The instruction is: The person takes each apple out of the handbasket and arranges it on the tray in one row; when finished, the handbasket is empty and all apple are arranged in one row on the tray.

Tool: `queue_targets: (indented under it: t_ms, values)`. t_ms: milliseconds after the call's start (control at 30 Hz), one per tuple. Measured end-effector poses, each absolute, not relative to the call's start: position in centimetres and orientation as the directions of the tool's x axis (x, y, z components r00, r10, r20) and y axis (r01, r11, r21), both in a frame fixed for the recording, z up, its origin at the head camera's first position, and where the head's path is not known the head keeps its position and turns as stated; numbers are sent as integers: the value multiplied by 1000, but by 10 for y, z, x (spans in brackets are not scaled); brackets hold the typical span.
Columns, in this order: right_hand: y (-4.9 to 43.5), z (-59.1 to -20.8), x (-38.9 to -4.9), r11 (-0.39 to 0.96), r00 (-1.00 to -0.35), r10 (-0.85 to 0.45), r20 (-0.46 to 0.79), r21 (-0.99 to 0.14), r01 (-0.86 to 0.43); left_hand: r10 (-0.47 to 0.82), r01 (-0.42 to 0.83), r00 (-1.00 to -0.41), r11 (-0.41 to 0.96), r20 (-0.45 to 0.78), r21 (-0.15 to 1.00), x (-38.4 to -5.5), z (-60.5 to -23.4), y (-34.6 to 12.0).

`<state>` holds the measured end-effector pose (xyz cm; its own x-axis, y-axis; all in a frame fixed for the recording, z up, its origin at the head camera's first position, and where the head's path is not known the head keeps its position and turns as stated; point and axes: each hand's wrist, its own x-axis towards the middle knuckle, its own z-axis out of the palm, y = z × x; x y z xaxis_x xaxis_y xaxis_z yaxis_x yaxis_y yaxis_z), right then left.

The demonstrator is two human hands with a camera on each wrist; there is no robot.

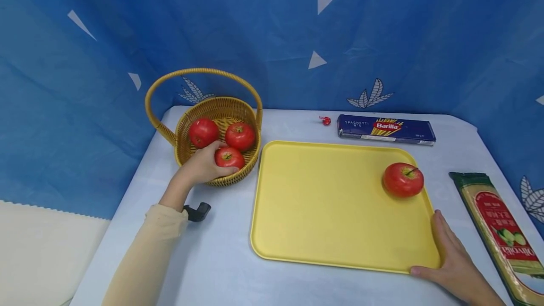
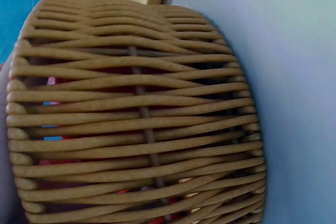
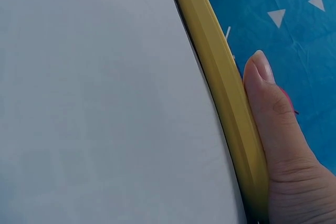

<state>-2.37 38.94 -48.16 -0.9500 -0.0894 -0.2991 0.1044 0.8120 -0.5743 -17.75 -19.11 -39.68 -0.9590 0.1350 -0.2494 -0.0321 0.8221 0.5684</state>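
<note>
In the head view, a yellow woven basket (image 1: pixel 185 150) with a tall arched handle holds three red apples. My left hand (image 1: pixel 203 163) reaches over its rim and grips the nearest apple (image 1: pixel 229 157), fingers behind and thumb in front. The basket's woven side (image 2: pixel 136 124) fills the left wrist view and mostly hides that hand. Another apple (image 1: pixel 403 180) sits on the right part of a yellow tray (image 1: pixel 331 202). My right hand (image 1: pixel 456 263) rests at the tray's near right corner, fingers along the right edge. Its straight thumb (image 3: pixel 275 114) lies against the tray's outer rim.
Behind the tray lie a blue spaghetti box (image 1: pixel 384 129) and a small red wrapped item (image 1: pixel 325 120). A green and red pasta packet (image 1: pixel 501 235) lies on the right of the white table (image 1: pixel 221 249). A blue curtain (image 1: pixel 272 37) hangs behind.
</note>
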Motion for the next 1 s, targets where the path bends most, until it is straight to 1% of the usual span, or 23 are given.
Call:
queue_targets:
  t_ms: [200,333,500,600,700,800,1000]
  values:
    - [388,-480,-25,805,-948,-88,-304,-583,112,103,-36,-974,810,-202,585,-175,-399,-192]
    - [388,-480,-25,805,-951,-92,-296,-584,104,65,-37,-987,795,-146,606,-172,-395,-192]
    - [390,-481,-25,812,-950,-87,-300,-573,107,20,-18,-998,771,-52,636,-165,-378,-185]
    - [391,-481,-25,817,-948,-83,-307,-566,112,15,24,-1000,743,19,669,-158,-365,-174]
    - [391,-481,-25,817,-947,-81,-310,-565,116,41,93,-995,707,91,701,-150,-351,-157]
    - [391,-481,-25,815,-948,-82,-307,-568,114,87,155,-988,661,131,734,-142,-340,-137]
    - [389,-482,-24,816,-950,-78,-301,-568,113,201,231,-970,568,138,790,-136,-331,-94]
